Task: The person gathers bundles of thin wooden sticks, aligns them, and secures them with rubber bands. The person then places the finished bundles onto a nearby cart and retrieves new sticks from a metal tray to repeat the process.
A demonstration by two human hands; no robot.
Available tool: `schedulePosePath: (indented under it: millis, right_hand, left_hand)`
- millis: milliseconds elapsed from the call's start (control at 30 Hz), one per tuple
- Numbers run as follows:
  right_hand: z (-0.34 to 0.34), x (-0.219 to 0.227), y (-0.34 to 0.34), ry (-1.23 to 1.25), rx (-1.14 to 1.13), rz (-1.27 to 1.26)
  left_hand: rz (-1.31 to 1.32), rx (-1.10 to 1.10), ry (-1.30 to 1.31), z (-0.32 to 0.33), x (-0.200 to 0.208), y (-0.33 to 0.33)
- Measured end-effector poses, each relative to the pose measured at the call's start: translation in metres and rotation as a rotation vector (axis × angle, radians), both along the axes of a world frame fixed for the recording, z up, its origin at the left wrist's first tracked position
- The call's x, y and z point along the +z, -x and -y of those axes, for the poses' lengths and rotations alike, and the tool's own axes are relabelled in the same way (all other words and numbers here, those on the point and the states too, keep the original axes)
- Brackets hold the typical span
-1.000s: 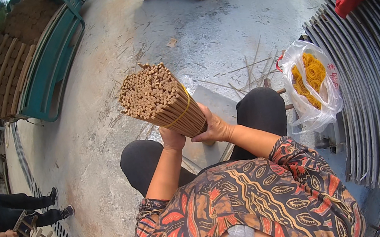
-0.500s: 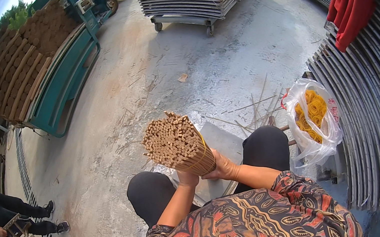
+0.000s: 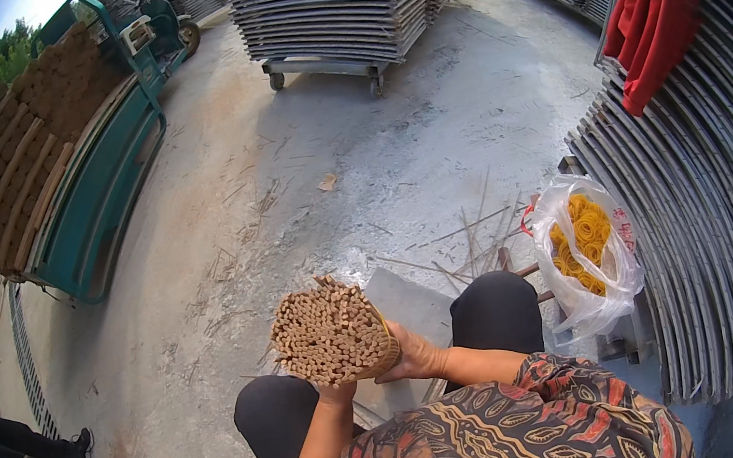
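A tight bundle of thin brown sticks [image 3: 331, 333] is between my hands, above and between my knees. Its cut ends face up toward me, and a yellow band shows along its right side. My right hand [image 3: 416, 353] wraps the bundle's right side near its lower part. Under the bundle, my left hand [image 3: 339, 393] supports it from below left; most of those fingers are hidden behind the sticks. A grey flat board [image 3: 408, 295] lies just beyond the bundle, between my knees.
Right of my knee hangs a clear plastic bag [image 3: 594, 297] of yellow rubber bands [image 3: 583, 235]. Stacked racks [image 3: 700, 229] rise beside it, a red cloth [image 3: 655, 1] over them. Ahead stands a wheeled rack stack [image 3: 319, 16]; a green loaded cart [image 3: 103, 207] is left. Another person's legs [image 3: 42, 448] show at left.
The bundle has come lower, and its cut ends now face me more squarely. Both hands keep hold of it. The whole view has shifted, with the surroundings sliding left and down.
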State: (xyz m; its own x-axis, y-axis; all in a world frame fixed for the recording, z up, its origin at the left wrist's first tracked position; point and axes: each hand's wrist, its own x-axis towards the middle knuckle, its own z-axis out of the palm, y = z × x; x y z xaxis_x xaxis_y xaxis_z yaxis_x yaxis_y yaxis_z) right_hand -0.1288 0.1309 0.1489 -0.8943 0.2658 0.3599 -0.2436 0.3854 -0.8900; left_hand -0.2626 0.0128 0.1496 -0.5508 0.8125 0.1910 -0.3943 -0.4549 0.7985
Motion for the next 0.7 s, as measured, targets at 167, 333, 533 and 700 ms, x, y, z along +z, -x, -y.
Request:
schedulePosePath:
  millis: [167,333,533,700]
  right_hand:
    - [-0.007,-0.009,-0.001,0.064,0.039,0.145]
    - [0.002,-0.013,0.004,0.027,-0.008,0.094]
    - [-0.001,-0.026,0.012,0.072,-0.051,0.070]
    - [-0.001,-0.006,0.006,-0.051,-0.103,-0.034]
  left_hand:
    - [-0.629,0.371,-0.103,-0.005,0.161,0.031]
    - [-1.490,0.397,0.052,0.016,0.260,0.045]
    - [-1.465,0.123,0.258,-0.002,0.270,0.042]
    - [-1.330,0.074,0.308,-0.002,0.271,0.036]
